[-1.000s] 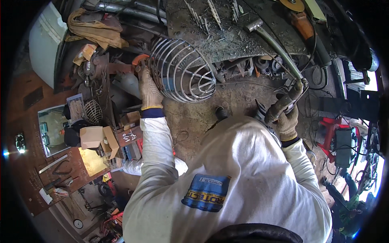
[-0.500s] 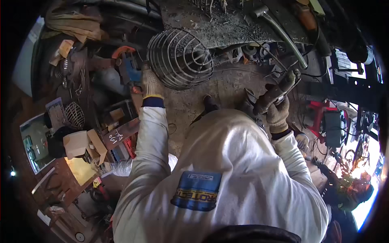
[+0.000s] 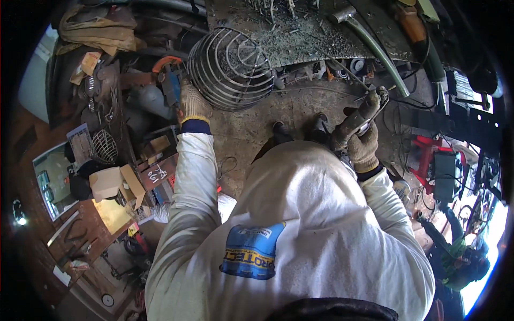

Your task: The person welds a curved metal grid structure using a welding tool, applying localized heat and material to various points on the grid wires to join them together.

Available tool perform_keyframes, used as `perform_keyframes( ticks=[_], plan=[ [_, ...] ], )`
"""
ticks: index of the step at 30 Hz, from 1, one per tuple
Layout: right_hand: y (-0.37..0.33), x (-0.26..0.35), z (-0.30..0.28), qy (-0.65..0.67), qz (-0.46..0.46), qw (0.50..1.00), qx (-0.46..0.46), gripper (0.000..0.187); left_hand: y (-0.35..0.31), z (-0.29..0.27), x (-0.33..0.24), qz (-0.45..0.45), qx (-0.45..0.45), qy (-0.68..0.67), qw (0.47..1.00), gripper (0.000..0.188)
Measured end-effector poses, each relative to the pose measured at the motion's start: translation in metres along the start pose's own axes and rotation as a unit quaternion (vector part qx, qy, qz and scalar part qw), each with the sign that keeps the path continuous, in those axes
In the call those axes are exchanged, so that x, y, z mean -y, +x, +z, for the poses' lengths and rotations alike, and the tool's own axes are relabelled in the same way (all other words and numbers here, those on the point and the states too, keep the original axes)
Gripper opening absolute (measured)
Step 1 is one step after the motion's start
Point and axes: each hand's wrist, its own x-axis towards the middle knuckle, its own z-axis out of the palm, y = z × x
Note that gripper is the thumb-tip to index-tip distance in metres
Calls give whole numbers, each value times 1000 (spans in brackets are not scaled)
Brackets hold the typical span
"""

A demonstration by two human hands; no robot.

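My left hand (image 3: 194,101), in a cream knit glove, grips the left edge of a round wire cage (image 3: 230,69). Its curved metal rings narrow toward one end, and my fingertips are partly hidden behind the wires. In my right hand (image 3: 365,148), also gloved, is a thick grey-brown tool that looks like a welding electrode holder (image 3: 353,127). A thin, short tip sticks out of its far end. The cage hangs in front of the workbench (image 3: 316,37), apart from the tool. A hammer (image 3: 369,43) lies across the bench's right side.
Dark bits of metal litter the bench. An orange-handled power tool (image 3: 409,24) lies at the far right. Cardboard boxes (image 3: 104,184) and a smaller wire cage (image 3: 104,147) stand at left. Cables trail on the floor. Another person (image 3: 468,265) is at lower right.
The cage and my left hand have shifted slightly left, and the cage has tilted. My right hand has moved a little, still holding the tool. Sparks beside the other person are gone.
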Motion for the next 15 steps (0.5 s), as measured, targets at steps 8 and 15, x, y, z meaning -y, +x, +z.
perform_keyframes(
  ticks=[8,15],
  plan=[
    [37,10,1,11,-19,999,45,45,-20,14,-6,-7,-4,16,1000,54],
    [41,6,16,58,-19,998,25,43,111,-119,30,135,96,197,966,72]
  ],
)
